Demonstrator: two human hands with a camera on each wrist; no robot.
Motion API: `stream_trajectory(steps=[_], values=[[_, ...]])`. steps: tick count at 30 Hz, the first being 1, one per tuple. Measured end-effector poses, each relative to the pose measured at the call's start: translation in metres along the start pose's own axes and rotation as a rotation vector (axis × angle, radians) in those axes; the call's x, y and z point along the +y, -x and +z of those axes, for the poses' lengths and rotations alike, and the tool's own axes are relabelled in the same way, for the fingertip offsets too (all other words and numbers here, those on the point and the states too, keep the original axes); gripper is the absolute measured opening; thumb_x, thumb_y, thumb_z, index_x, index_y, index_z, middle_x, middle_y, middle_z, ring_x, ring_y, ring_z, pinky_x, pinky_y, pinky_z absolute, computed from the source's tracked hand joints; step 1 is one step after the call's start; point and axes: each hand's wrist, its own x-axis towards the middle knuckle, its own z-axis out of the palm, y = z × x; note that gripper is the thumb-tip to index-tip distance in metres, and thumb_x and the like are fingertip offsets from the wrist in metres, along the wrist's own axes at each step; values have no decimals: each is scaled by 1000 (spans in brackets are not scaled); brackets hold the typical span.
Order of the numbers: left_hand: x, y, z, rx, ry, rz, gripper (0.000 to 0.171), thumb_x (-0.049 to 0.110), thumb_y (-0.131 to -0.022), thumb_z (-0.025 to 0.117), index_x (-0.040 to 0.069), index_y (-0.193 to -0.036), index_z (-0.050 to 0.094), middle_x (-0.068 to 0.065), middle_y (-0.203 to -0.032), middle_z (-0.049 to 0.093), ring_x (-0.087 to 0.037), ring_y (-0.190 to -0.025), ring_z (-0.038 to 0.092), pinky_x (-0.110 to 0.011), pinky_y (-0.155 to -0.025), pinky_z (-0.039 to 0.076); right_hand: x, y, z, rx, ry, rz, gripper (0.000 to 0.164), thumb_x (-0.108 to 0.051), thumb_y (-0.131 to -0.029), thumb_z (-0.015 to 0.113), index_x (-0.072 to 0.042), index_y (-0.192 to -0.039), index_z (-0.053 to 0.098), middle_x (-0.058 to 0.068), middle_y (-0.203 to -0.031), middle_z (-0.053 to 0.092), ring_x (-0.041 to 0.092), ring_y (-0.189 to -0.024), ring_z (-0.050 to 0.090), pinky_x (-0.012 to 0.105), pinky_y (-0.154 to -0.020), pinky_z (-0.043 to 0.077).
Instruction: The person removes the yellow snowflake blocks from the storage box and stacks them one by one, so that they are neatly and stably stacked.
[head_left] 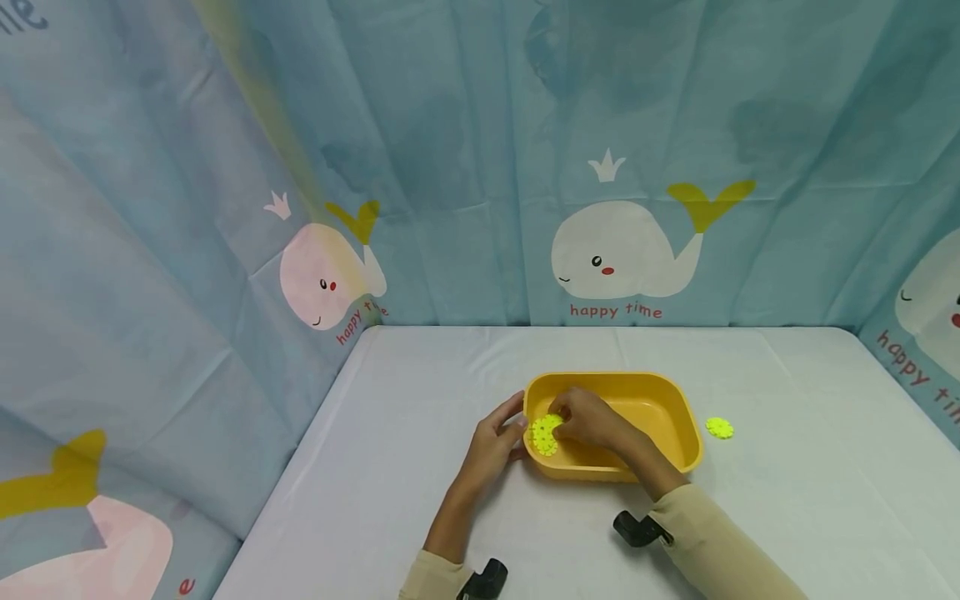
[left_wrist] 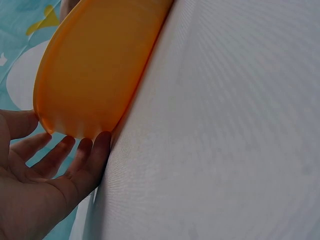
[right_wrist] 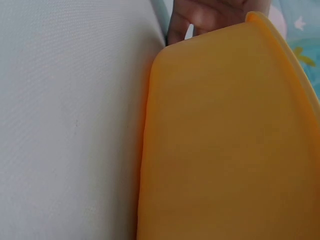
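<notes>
A yellow plastic basin (head_left: 630, 473) stands on the white table. My left hand (head_left: 489, 450) is at its left end; in the left wrist view the fingertips touch the outer wall and the thumb meets the rim. Inside the basin, my right hand (head_left: 592, 421) pinches a fluorescent yellow notched disc (head_left: 547, 423) near the left end. Another such disc (head_left: 546, 447) shows just below it, partly overlapped. The right wrist view shows the basin's outer side (right_wrist: 230, 135) and part of my left hand (right_wrist: 212, 17), while my right hand is hidden there.
A single fluorescent yellow disc (head_left: 720, 428) lies on the table to the right of the basin. The white tabletop (head_left: 817, 500) extends around it. Blue curtains (head_left: 465, 167) with printed whales hang behind and at both sides. Black camera mounts (head_left: 637, 529) sit at the wrists.
</notes>
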Motion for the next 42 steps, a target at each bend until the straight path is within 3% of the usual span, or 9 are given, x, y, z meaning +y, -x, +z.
stream_trajectory(steps=[11,23,34,42], values=[[0,1,1,15,-6,-9,52,21,-112,55,19,-162,45,-10,-166,44,-35,-143,54,-40,-99,62,6,16,-14,31,-43,11,29,-4,-89,81,2,-117,75,9,-103,71,23,-93,61,46,-94,60],[-1,2,-1,27,-19,-2,52,21,-111,55,16,-162,45,-14,-166,43,-36,-143,54,-37,-95,64,20,47,-42,156,-55,-45,33,-12,-92,82,4,-120,74,12,-109,74,23,-96,67,45,-89,61],[0,2,1,25,-33,8,52,17,-112,54,16,-163,44,-14,-166,42,-37,-143,53,-38,-96,63,31,84,-70,308,-16,-24,34,-19,-93,84,0,-120,76,8,-106,74,19,-92,68,36,-82,59],[1,3,2,24,-27,2,52,18,-112,53,15,-163,44,-14,-166,42,-37,-143,54,-38,-96,63,43,105,-83,348,-12,20,40,-26,-94,83,-1,-124,74,7,-108,73,21,-96,66,23,-74,57]])
